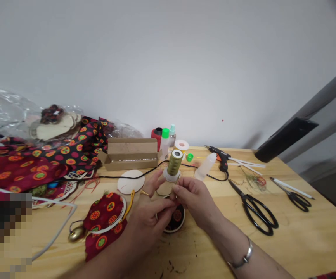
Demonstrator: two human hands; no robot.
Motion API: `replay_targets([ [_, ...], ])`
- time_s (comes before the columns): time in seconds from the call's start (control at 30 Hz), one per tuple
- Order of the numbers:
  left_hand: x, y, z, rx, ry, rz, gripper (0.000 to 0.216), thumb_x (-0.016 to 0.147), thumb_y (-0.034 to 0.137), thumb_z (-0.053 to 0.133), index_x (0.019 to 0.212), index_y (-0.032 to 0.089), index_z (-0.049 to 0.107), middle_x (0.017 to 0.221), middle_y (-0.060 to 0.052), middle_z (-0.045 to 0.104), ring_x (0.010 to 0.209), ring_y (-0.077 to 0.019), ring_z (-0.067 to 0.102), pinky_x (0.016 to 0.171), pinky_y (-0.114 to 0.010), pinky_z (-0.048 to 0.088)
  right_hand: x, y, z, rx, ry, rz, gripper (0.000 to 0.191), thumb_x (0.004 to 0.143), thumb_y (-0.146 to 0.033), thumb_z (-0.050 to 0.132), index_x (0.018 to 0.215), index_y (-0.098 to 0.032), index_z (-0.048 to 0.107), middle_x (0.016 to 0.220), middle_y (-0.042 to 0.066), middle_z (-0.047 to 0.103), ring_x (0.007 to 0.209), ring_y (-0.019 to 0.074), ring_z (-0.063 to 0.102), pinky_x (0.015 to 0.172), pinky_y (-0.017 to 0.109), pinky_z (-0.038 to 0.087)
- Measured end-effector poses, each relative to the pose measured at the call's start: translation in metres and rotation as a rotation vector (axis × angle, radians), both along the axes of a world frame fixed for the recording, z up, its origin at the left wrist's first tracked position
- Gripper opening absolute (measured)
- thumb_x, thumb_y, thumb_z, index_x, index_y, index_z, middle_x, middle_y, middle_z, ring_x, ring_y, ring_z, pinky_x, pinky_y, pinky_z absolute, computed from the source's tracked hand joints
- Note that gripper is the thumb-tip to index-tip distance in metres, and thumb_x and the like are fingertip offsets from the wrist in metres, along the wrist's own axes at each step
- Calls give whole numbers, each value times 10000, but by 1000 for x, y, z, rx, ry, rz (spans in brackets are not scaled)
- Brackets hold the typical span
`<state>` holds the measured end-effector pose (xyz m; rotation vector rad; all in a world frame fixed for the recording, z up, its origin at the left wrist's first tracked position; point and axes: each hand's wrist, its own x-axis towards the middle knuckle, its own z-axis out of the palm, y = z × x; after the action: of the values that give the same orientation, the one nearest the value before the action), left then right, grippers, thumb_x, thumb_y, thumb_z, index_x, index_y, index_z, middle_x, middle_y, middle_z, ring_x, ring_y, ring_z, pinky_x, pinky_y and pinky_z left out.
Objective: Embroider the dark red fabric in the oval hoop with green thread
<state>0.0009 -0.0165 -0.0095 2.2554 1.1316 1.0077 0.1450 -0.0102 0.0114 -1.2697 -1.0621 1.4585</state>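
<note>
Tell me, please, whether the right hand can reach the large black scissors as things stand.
Probably yes: the large black scissors lie on open table beside the right hand, with nothing between.

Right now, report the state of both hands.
Left hand: half curled beside the dark round fabric disc; grip cannot be told.
Right hand: pinched shut near the olive-gold thread spool.

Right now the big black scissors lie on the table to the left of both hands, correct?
Not quite. The head view shows the big black scissors lying on the table to the right of both hands, the left hand and the right hand.
</note>
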Motion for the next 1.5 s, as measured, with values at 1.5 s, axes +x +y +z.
replay_targets([
  [1.5, -2, 8, 6, -709, -327, -28, 170, 765, 282, 571, 855, 210, 697, 737, 11, 699, 686, -156, 606, 636, -225, 463, 0, -3, -5, 140, -326, 22, 118, 704, -172, 556, 590, -177, 524, 472, -61, 514, 393, 73, 465, 401, 187, 371],
])
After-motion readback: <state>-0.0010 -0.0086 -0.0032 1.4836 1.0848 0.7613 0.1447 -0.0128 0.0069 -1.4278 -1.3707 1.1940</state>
